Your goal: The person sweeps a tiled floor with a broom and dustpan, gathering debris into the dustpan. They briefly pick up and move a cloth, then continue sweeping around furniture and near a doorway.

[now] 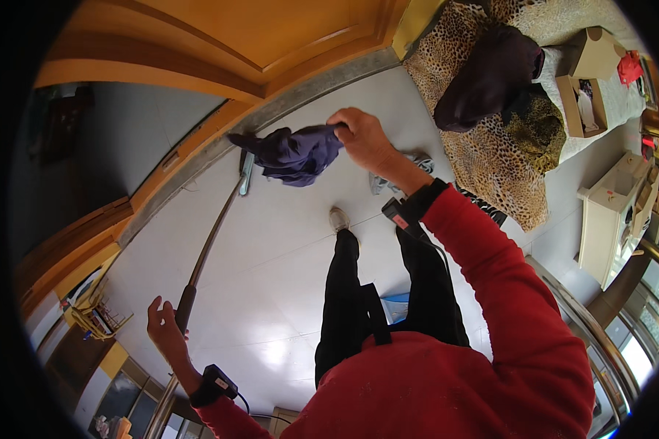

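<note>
My right hand (364, 140) pinches one end of a dark purple cloth (302, 155), which hangs out to the left over the pale floor. At lower left my left hand (167, 332) is around the dark grip of a long-handled tool (204, 255), some fingers raised off it; how firmly it holds is hard to tell. The tool's light blue head (246, 173) rests on the floor, just left of and partly behind the cloth. Each wrist wears a black band with a small cabled box.
A wooden door (307, 33) and a raised grey sill (329, 82) lie ahead. Grey footwear (381, 184) is on the floor near my right forearm. A leopard-print cover (467, 159) hangs at right, with dark clothing (491, 77) and an opened box (582, 107). Metal rails (587, 324) curve behind.
</note>
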A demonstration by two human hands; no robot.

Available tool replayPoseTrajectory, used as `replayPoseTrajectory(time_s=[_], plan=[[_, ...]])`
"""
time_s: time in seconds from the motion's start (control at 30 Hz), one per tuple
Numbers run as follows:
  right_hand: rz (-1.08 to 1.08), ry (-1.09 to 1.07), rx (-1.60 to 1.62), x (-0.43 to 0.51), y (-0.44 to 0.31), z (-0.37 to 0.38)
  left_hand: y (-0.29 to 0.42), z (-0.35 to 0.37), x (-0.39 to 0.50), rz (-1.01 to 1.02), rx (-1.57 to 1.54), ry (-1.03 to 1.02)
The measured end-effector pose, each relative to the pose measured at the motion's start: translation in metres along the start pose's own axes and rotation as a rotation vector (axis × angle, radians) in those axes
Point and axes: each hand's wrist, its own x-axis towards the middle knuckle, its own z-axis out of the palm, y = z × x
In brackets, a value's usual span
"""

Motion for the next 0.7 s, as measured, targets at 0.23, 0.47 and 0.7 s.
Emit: replayPoseTrajectory(time_s=[0.23, 0.47, 0.7], plan=[[0.496, -0.258, 0.002, 0.032, 0.012, -0.062, -0.002, -0.003, 0.002, -0.006, 0.039, -0.010], [0.451, 0.176, 0.029, 0.001, 0.040, -0.105, -0.015, -0.004, 0.002, -0.033, 0.082, -0.020], [0.291, -0.137, -0.315, -0.110, 0.035, -0.166, -0.017, -0.005, 0.009, -0.066, 0.161, 0.007]])
